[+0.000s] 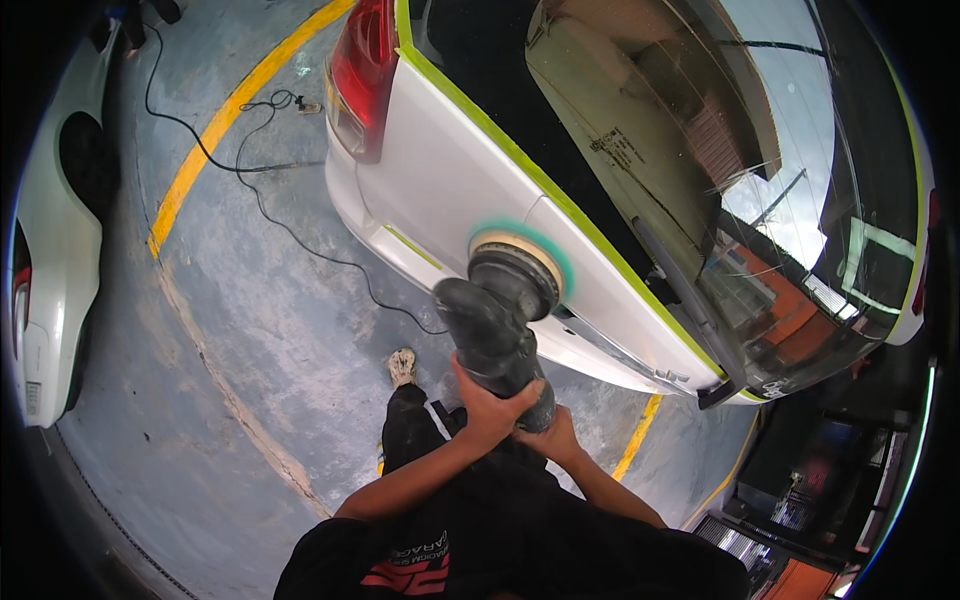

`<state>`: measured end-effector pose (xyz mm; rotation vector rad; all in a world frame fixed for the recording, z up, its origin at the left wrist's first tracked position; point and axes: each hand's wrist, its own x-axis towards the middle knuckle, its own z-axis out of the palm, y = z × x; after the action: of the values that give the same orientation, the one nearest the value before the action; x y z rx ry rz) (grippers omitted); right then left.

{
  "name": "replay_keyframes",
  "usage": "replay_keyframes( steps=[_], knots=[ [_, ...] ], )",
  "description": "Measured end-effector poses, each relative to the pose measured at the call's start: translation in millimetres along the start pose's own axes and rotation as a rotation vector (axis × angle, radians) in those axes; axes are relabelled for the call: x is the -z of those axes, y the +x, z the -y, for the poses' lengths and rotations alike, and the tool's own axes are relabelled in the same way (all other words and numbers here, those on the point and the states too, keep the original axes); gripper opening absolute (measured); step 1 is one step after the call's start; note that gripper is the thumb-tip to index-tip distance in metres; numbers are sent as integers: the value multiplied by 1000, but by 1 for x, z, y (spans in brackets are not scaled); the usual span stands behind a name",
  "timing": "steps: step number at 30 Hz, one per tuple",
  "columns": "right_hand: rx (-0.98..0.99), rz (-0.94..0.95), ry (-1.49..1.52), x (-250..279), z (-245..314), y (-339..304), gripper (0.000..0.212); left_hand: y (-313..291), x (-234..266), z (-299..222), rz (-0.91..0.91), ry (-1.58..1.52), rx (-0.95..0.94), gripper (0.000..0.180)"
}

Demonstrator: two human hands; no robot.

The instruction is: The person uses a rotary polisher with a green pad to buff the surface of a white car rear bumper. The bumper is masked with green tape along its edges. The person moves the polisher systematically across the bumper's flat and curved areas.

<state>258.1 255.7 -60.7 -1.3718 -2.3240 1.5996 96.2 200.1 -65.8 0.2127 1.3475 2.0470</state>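
Passage: open floor (270, 330) left of near car (445, 150), cable (238, 170) across it. Obstructions: polisher (488, 335) against car; wiper (690, 303) over glass (640, 90), right.

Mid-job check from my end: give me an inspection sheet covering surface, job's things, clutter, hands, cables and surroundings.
Surface: white car panel, glossy; yellow-green tape edges the rear window.
Job's things: black polisher; its round pad appears to rest against the panel.
Clutter: small object on the grey floor, too small to identify.
Hands: left hand grips the polisher's body; right hand holds its rear end.
Cables: black cables lie loosely across the floor, one partly looped.
Surroundings: another white car at left; yellow floor line.
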Motion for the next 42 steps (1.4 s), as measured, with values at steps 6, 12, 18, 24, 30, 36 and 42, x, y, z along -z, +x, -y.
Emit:
replay_keyframes(
  steps=[6, 12, 18, 24, 30, 36, 42],
  knots=[
    [63, -96, -72, 1, -29, 12, 55, -6, -13, 9, 35, 140, -98, 103],
    [273, -150, -269, 5, 6, 60, 55, 49, -15, -18, -57, -33, -274, 66],
    [295, -139, -196, 67, -66, -1, 46, -42, -77, 34, -97, -35, -212, 74],
    [123, -65, -122, 153, -153, -102, 42, -161, -158, 105, -128, 0, -136, 89],
    [127, -104, -115, 163, -205, -136, 50, -199, -167, 132, -107, -41, -65, 91],
    [173, -82, -365, 118, -162, -72, 46, -139, -114, 124, -226, -123, -177, 84],
    [281, -70, -396, 58, -116, 4, 45, -57, -49, 89, -210, -217, -259, 89]
  ],
)
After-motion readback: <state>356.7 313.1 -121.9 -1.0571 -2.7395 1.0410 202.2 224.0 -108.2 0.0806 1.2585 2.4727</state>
